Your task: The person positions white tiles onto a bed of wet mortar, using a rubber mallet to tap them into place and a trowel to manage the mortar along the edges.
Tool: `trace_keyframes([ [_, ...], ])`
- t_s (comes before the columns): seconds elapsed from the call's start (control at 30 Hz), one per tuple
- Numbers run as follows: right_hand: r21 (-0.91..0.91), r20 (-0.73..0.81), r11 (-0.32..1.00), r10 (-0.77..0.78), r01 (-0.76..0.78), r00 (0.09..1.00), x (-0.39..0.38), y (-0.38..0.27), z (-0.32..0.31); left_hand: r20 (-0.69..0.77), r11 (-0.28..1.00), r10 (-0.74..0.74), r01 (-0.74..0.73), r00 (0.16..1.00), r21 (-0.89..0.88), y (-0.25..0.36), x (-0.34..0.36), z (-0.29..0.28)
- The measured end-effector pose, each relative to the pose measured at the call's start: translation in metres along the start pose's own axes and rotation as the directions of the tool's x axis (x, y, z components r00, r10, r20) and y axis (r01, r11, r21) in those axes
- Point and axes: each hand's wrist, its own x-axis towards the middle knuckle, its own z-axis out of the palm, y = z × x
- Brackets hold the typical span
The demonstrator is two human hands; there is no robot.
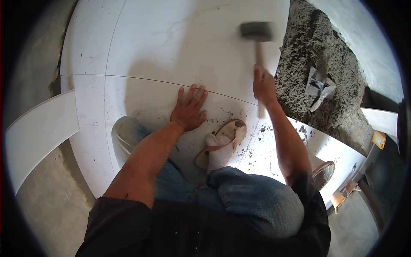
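Note:
My right hand [264, 87] is wrapped round the wooden handle of a rubber mallet [256, 31]. The mallet's black head is slightly blurred and hangs over the right part of a large white floor tile [171, 38]; whether it touches cannot be made out. Flat on the tiles lies my left hand [188, 106], its fingers spread across a thin dark joint line between the far tile and the nearer one [94, 124]. Beside that hand, my sandalled foot [220, 147] rests on the nearer tile, amid scattered crumbs of mortar.
Rough grey mortar [329, 51] spreads along the right, with a metal trowel [319, 88] lying on it. A bucket or bowl [324, 174] stands at lower right, near a yellow tool [379, 139] and a brush-like tool [338, 199]. A white strip [40, 135] juts out at left.

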Motion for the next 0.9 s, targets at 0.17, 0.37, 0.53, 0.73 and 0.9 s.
trace_keyframes([
  [0.17, 0.305, 0.143, 0.826, 0.453, -0.475, 0.88, -0.006, -0.006, -0.014, 0.054, 1.0, -0.012, 0.012, 0.998, 0.003, 0.002, -0.009, 0.005],
  [0.37, 0.149, 0.32, 0.925, 0.289, -0.349, 0.902, 0.003, -0.028, -0.024, 0.031, 1.0, -0.022, 0.021, 0.999, 0.019, -0.005, -0.018, 0.004],
  [0.53, -0.016, 0.365, 0.975, 0.211, -0.221, 0.907, 0.002, 0.002, -0.036, -0.031, 0.999, 0.009, -0.008, 0.999, 0.034, -0.006, 0.004, 0.002],
  [0.73, 0.038, -0.007, 0.998, -0.04, 0.04, 0.999, -0.02, 0.026, -0.021, 0.041, 1.0, 0.0, -0.001, 0.999, 0.026, 0.001, 0.001, 0.002],
  [0.9, -0.032, 0.321, 0.987, 0.161, -0.159, 0.933, -0.023, 0.012, -0.03, 0.017, 1.0, 0.004, -0.004, 1.0, 0.015, 0.003, -0.002, 0.003],
])
